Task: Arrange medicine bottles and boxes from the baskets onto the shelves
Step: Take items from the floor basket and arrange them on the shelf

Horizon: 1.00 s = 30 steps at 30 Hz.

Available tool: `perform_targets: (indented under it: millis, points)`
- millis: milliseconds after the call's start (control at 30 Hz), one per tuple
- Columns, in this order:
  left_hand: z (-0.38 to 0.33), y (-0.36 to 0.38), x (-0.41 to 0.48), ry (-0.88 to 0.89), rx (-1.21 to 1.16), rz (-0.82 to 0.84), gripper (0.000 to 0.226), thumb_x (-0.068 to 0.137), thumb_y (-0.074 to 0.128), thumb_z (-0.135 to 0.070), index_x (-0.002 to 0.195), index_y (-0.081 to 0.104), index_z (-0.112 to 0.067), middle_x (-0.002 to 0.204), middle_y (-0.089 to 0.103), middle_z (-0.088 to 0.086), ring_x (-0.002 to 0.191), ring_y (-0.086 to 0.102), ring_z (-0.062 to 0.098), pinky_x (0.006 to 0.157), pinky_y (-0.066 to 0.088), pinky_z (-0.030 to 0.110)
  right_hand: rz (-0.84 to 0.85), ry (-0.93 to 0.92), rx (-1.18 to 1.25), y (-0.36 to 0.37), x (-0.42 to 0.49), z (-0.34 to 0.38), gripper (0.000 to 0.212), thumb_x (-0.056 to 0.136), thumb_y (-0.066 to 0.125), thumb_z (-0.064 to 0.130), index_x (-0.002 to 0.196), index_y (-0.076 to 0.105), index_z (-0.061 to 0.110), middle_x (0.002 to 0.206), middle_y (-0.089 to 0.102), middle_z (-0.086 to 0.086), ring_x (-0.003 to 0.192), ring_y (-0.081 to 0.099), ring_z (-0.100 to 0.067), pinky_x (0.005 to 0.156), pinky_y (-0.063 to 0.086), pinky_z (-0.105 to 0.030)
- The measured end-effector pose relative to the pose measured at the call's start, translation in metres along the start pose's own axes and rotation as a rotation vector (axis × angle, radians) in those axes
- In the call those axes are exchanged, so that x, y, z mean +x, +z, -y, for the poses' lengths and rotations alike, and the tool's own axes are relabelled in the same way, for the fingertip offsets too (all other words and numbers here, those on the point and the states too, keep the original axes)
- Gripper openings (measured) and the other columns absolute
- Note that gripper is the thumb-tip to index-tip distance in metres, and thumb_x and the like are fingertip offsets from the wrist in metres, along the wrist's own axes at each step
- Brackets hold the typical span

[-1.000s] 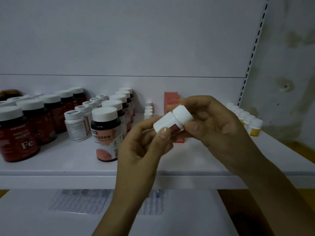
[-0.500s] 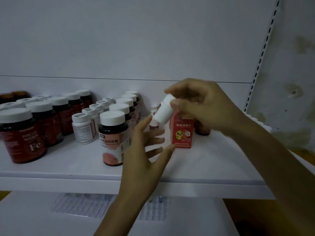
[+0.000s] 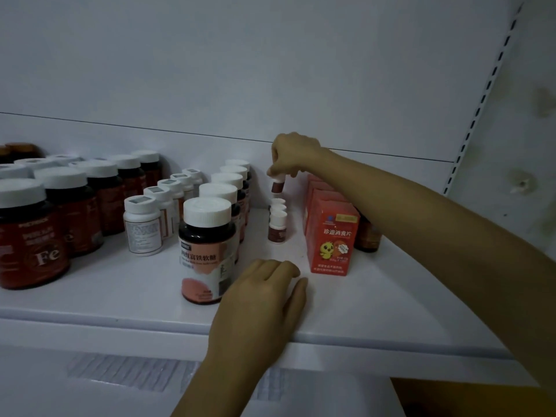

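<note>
Up at 12 o'clock on the shelf [image 3: 120,296], our right hand [image 3: 293,155] pinches a small white-capped bottle [image 3: 277,185] by the cap, just above its matching row [image 3: 277,225]. Meanwhile our left hand [image 3: 264,296] rests flat at 6 o'clock. Shelf's pretty stocked; baskets out of view.

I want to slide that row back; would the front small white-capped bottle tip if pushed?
Probably light: the right hand pinches a matching bottle by its cap. The front small bottle looks narrow and upright, so a high push may tip it.
</note>
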<state>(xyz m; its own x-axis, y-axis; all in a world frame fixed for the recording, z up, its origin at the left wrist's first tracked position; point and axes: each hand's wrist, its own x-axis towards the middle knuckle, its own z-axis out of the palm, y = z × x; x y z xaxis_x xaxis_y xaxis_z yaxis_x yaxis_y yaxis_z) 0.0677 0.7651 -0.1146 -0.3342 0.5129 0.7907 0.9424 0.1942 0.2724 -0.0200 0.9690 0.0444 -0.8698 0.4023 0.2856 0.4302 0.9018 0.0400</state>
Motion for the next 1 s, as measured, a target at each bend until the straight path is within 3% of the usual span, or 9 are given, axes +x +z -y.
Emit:
perform_targets:
  millis: [200,400,533,833,1000]
  points:
    - [0.001,0.001,-0.001,0.0,0.011,-0.027,0.024,0.086,0.047,-0.037,0.081,0.064,-0.021,0.077,0.064,-0.008,0.074,0.055,0.009,0.061,0.041,0.019,0.154,0.005,-0.049,0.012,0.017,0.004,0.027,0.079,0.072,0.04,0.077,0.06,0.015,0.067,0.069,0.0,0.064,0.07,-0.014,0.068,0.054,-0.029]
    - [0.002,0.001,-0.001,0.017,0.005,-0.033,0.024,0.085,0.047,-0.036,0.081,0.065,-0.022,0.078,0.064,-0.009,0.073,0.056,0.008,0.062,0.043,0.017,0.282,0.076,-0.126,0.029,0.025,0.007,0.033,0.078,0.074,0.04,0.069,0.059,0.013,0.04,0.06,0.003,0.06,0.069,-0.017,0.058,0.047,-0.025]
    - [0.003,0.003,-0.001,0.034,-0.016,-0.062,0.022,0.085,0.049,-0.034,0.079,0.065,-0.02,0.076,0.063,-0.007,0.073,0.056,0.01,0.06,0.047,0.021,0.34,0.145,-0.124,0.038,0.028,0.006,0.034,0.077,0.074,0.042,0.071,0.062,0.011,0.044,0.063,0.0,0.056,0.068,-0.016,0.053,0.046,-0.024]
    - [0.004,0.002,-0.001,0.028,-0.007,-0.08,0.025,0.086,0.047,-0.034,0.077,0.066,-0.019,0.074,0.064,-0.006,0.069,0.059,0.012,0.059,0.049,0.022,0.335,0.152,-0.089,0.042,0.032,0.004,0.033,0.078,0.074,0.043,0.07,0.061,0.013,0.039,0.06,0.002,0.059,0.069,-0.016,0.058,0.05,-0.025]
    - [0.003,0.003,-0.001,0.026,-0.009,-0.07,0.024,0.085,0.048,-0.033,0.077,0.065,-0.019,0.074,0.063,-0.006,0.071,0.057,0.011,0.061,0.044,0.022,0.324,0.168,-0.067,0.043,0.036,0.003,0.036,0.077,0.072,0.047,0.076,0.064,0.012,0.048,0.066,0.0,0.058,0.07,-0.016,0.06,0.048,-0.024]
